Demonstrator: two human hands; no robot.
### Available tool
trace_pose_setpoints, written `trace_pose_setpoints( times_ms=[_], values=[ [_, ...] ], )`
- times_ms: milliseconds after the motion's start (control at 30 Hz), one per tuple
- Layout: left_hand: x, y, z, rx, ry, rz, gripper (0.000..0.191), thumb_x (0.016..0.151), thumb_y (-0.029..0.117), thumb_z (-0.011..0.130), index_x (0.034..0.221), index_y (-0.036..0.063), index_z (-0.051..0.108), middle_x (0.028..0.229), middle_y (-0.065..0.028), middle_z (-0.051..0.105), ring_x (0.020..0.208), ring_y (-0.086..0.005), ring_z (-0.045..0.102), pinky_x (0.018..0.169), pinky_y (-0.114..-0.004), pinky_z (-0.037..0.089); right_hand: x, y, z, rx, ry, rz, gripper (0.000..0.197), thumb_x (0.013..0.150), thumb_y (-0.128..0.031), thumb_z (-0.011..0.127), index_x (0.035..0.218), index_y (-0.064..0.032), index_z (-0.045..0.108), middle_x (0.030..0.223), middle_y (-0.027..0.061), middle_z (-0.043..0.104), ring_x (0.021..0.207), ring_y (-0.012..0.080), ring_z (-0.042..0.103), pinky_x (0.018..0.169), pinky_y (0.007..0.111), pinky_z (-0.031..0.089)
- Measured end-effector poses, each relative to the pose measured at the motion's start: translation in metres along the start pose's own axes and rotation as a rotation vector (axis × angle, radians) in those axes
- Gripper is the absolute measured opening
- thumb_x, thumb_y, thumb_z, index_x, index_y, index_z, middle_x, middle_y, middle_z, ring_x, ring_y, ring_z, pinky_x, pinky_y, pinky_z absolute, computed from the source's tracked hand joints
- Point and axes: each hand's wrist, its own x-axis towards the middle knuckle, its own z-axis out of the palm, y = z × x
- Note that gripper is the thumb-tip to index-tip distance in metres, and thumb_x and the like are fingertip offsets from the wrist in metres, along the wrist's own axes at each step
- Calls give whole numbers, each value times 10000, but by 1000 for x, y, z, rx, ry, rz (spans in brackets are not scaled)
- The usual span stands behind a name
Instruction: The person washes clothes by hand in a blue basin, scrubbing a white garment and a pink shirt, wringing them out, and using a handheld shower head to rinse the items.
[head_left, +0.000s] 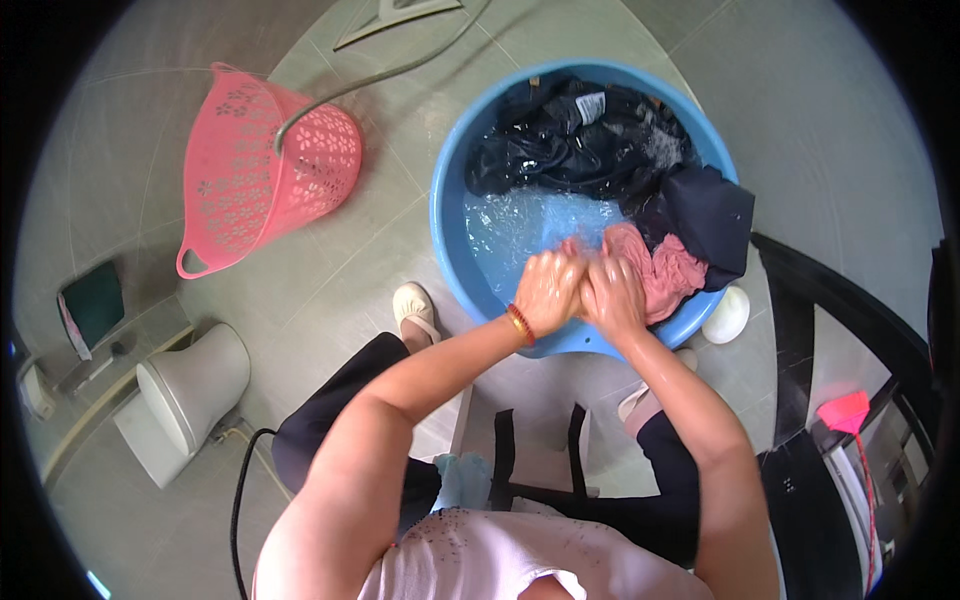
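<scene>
Before me stands a large blue plastic basin (450, 277) with water in it. My left hand (551, 289) and my right hand (615, 296) press together at its near side, both wet and gripping a pink cloth (664, 277). Part of that cloth spreads to the right of my right hand, and the part inside my grip is hidden. Dark wet clothing (562, 150) with a white label lies in the water at the far side. A dark navy cloth (709, 221) drapes over the right rim, beside the pink cloth.
A pink perforated laundry basket (262, 172) lies on its side at the left, a grey hose (375, 79) reaching it. A white bowl-like object (726, 315) sits by the basin's right rim. There is a toilet (199, 382) at lower left and a red brush head (844, 411) at right.
</scene>
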Motion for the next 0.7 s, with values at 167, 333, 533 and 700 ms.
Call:
trace_pose_setpoints(
  times_ms=[167,333,533,700],
  values=[
    [31,-7,-3,101,-66,212,365,754,252,531,1086,100,518,1015,-98,542,983,-280,484,825,-446,349,27,17,23,-235,58,-96,231,821,-296,484,925,-100,553,898,95,546,875,275,506,753,411,390],
    [82,-6,24,227,-66,-57,360,776,280,502,1087,101,525,1021,-109,531,983,-284,491,798,-427,390,62,42,25,-359,202,199,291,815,-320,499,991,-97,559,988,113,532,923,280,500,787,415,386],
    [20,-20,-13,125,-487,231,327,732,250,510,1016,92,543,908,-108,559,897,-277,523,694,-391,418,3,12,25,-144,85,-154,288,787,-291,515,941,-51,557,901,111,539,854,272,511,721,407,390],
    [88,-18,20,239,6,45,256,768,230,461,955,76,544,896,-119,575,869,-289,533,725,-399,405,68,33,26,-258,249,146,210,822,-259,496,901,-72,548,836,96,545,820,275,505,697,402,385]
  ],
)
